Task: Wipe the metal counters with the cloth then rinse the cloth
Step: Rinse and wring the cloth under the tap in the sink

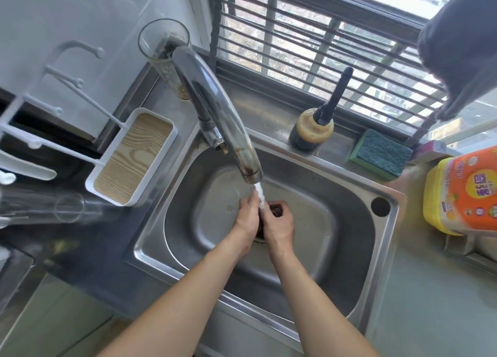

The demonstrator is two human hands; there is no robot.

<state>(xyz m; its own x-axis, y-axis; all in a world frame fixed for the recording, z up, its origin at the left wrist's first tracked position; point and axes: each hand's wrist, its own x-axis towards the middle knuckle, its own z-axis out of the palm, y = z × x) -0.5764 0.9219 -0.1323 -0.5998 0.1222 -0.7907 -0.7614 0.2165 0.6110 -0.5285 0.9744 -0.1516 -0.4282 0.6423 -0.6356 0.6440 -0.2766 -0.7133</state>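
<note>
Cloth, dark and bunched (276,212), sits gripped between my left hand (248,213) and right hand (279,226) under the chrome tap's stream (260,195), over the steel sink (309,200). Judged: tabletop wiping done, rinsing underway, wringing left.

- Daylight pours through the window (336,42), blown out at top right.
- Glare streaks the tap (215,109) and sink (150,238) rim.
- Left edge smears; a glass (64,207) there blurs.
- Wide-angle bending throughout.
</note>
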